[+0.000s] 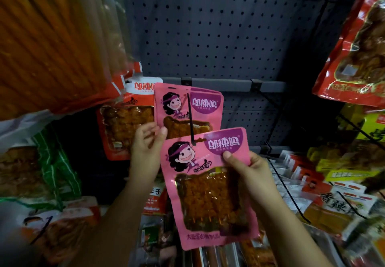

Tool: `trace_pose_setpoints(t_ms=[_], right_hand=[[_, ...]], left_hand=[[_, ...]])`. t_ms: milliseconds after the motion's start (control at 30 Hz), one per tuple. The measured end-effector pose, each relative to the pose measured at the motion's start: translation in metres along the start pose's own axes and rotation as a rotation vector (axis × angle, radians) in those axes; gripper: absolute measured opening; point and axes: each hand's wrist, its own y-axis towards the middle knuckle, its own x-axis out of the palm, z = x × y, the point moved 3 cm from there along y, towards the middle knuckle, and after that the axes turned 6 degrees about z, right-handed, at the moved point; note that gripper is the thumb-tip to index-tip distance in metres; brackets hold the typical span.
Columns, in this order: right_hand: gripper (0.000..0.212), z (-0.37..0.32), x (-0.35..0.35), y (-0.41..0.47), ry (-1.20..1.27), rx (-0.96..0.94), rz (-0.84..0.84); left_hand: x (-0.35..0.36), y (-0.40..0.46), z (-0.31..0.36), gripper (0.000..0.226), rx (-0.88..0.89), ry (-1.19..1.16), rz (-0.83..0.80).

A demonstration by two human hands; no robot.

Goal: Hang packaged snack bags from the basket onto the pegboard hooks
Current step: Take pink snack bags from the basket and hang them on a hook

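Observation:
My right hand [248,168] pinches a pink snack bag [208,187] near its top right, thumb on the front. The bag's hang hole sits at the tip of a black hook [190,118] that sticks out from the grey pegboard [218,26]. Further back on the same hook hangs another pink bag [187,108]. My left hand [146,152] touches the left edges of both pink bags, fingers loosely spread with the thumb near the rear bag. The basket is not in view.
A red-and-white snack bag [125,120] hangs left of the pink ones. Large orange snack packs [52,43] hang at the upper left and red packs [358,47] at the upper right. More hooks and mixed packets [325,193] fill the lower right.

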Motion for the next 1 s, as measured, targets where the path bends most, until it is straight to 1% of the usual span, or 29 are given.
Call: trace_pose_setpoints(t_ms=[67, 133, 200, 300, 400, 500, 567, 667, 833, 1000], right_hand=[[0.02, -0.002, -0.001, -0.015, -0.027, -0.034, -0.033], [0.019, -0.004, -0.003, -0.029, -0.053, -0.063, -0.045], [0.018, -0.011, -0.002, -0.041, -0.067, -0.102, -0.07], [0.013, -0.029, 0.002, -0.052, -0.087, -0.209, -0.078], [0.015, -0.05, 0.007, -0.058, -0.088, -0.331, -0.073], [0.013, -0.065, 0.014, -0.063, -0.047, -0.396, -0.083], [0.012, -0.07, 0.018, -0.061, -0.028, -0.393, -0.08], [0.016, -0.072, 0.021, -0.054, -0.028, -0.351, -0.063], [0.024, -0.063, 0.025, -0.043, 0.004, -0.246, -0.077], [0.023, -0.052, 0.028, -0.034, 0.0, -0.192, -0.093]], left_hand=[[-0.002, -0.036, -0.003, 0.047, -0.1, -0.043, -0.148], [-0.005, -0.063, -0.003, 0.048, -0.141, -0.055, -0.194], [-0.01, -0.079, 0.003, 0.038, -0.114, -0.074, -0.154], [-0.018, -0.09, 0.019, 0.034, -0.075, -0.101, -0.134], [-0.025, -0.096, 0.041, 0.019, 0.027, -0.108, -0.124], [-0.03, -0.097, 0.06, 0.019, 0.133, -0.088, -0.082], [-0.03, -0.092, 0.066, 0.013, 0.187, -0.074, -0.054], [-0.028, -0.084, 0.07, 0.013, 0.207, -0.091, -0.05], [-0.029, -0.078, 0.06, 0.009, 0.133, -0.134, -0.086], [-0.027, -0.07, 0.046, 0.022, 0.048, -0.174, -0.076]])
